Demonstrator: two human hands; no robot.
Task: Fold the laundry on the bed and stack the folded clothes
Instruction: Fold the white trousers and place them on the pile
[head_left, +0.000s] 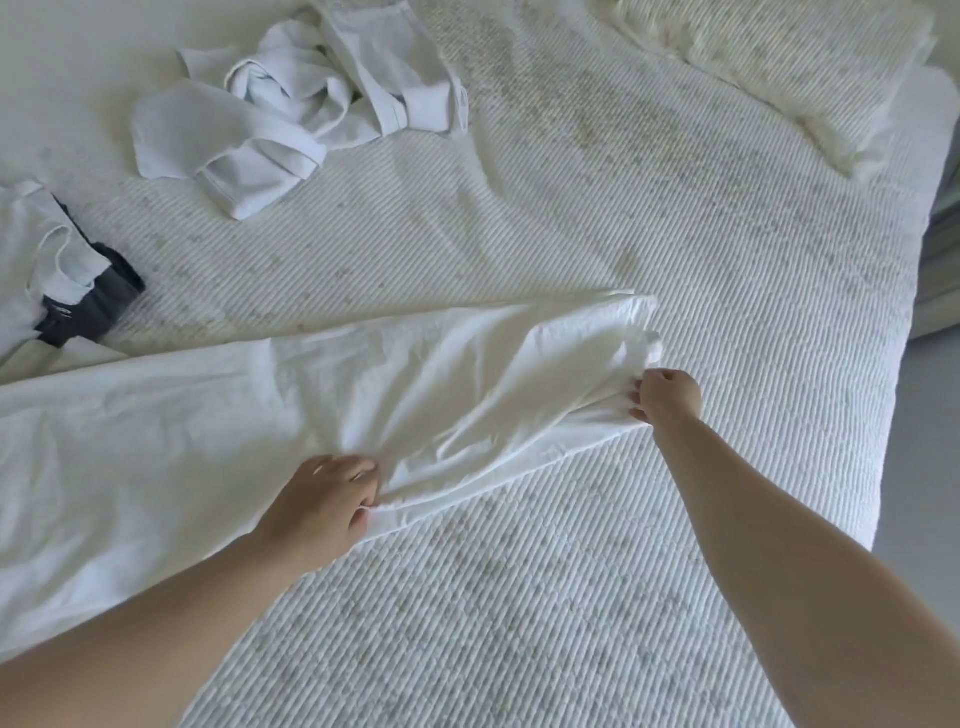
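Two hands on one white sheet: right hand pinches its bunched far end, left hand grips the near edge. Sheet lies across the bed. Crumpled pale shirt beyond; white-and-dark garment at left; pillow top right.

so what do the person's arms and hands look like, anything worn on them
Both arms are bare as far as the picture shows, with no sleeves in view. The left hand and right hand wear no gloves, and no watch, bracelet or ring is visible. Fingernails look short and unpainted, though they are small in the picture.
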